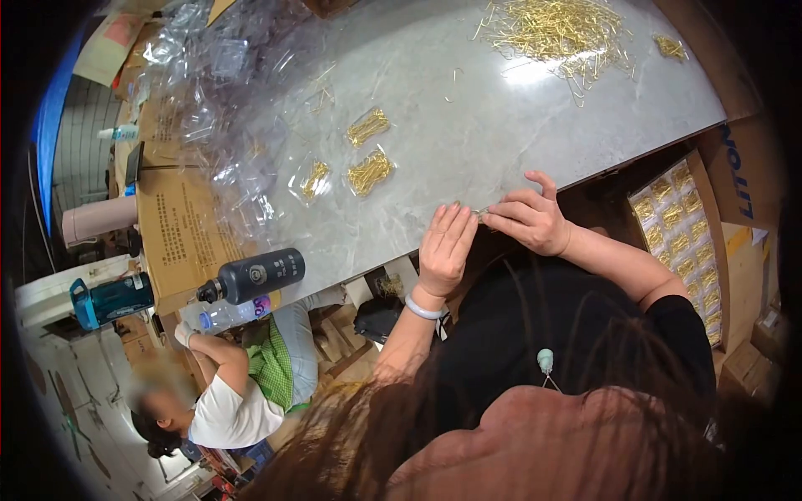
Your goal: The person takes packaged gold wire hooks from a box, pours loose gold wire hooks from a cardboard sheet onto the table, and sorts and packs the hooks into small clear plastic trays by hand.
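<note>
At the table's near edge my left hand has its fingers pressed together, its thumb hidden underneath. My right hand pinches at the left fingertips, its little finger raised. A small shiny thing shows between the two hands, too small and covered to name. Beyond them on the table lie clear packets of gold hooks: one packet, a second packet and a third packet. A big heap of loose gold hooks lies at the far side, with a few strays around it.
Clear plastic packaging covers the table's left side. A dark bottle and a water bottle lie near the left edge. A box of filled packets stands at right below the table. Another person sits at lower left.
</note>
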### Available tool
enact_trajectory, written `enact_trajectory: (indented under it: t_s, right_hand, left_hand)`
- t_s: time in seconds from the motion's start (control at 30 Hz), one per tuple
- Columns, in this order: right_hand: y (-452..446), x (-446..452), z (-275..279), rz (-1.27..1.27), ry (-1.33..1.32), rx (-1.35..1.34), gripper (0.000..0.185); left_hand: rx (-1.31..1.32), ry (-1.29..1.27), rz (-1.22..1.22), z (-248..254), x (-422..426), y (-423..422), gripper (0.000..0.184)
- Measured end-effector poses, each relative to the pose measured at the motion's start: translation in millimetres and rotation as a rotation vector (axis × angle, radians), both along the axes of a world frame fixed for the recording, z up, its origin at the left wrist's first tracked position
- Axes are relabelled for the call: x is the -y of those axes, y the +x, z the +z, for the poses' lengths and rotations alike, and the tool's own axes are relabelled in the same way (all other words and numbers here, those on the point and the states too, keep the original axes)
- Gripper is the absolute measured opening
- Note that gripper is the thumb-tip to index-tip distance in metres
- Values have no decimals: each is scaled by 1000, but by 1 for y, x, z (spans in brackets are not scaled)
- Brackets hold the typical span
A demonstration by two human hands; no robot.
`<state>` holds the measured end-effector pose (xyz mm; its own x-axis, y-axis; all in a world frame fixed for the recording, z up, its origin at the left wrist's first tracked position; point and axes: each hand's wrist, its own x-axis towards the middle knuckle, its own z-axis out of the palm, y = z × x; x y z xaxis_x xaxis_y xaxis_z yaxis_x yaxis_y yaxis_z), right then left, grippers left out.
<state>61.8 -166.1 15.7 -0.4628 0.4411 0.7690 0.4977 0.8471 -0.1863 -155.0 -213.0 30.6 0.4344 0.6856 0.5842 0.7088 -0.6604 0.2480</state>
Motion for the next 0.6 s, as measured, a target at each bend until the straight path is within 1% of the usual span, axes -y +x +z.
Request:
enact_trajectory:
  t_s: [0.23,0.33,0.43,0.53,0.6]
  right_hand:
    - [-10,-5,17,12,-122,-6,9]
    - [-16,-9,27,13,-172,-31,9]
    - [-18,-17,31,44,-259,-57,10]
    - [-20,-26,35,61,-467,-110,14]
    - [-24,-39,40,55,-527,-205,17]
  left_hand:
    - [64,24,-7,1,-5,-2,31]
    - [122,3,23,7,-9,-2,33]
    - [98,2,72,12,-10,-3,33]
    - [131,-47,126,23,-21,0,26]
    - [305,-288,222,30,-28,6,21]
